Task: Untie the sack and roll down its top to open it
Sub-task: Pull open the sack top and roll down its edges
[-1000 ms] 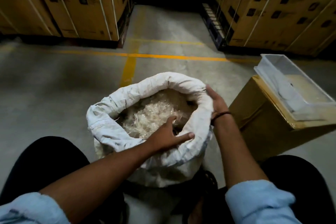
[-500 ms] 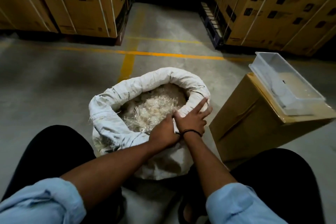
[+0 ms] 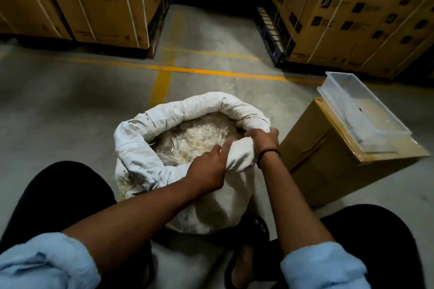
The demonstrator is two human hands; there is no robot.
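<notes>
A white woven sack (image 3: 206, 209) stands on the floor between my knees, its mouth open and its top rolled into a thick rim (image 3: 206, 105). Pale stringy fibre (image 3: 195, 138) fills it to near the rim. My left hand (image 3: 206, 169) grips the near right part of the rolled rim, fingers over the cloth. My right hand (image 3: 263, 138), with a dark band at the wrist, clutches the rim's right side just beyond the left hand. No tie is visible on the sack.
A brown carton (image 3: 328, 162) stands right of the sack with a clear plastic tray (image 3: 361, 112) on top. Strapped cartons on pallets (image 3: 98, 2) line the back left and back right (image 3: 352, 14). Yellow lines (image 3: 164, 70) mark the concrete floor.
My right hand came from the sack's outer right side to the near right rim beside my left hand, and both now grip and bunch the rolled cloth there.
</notes>
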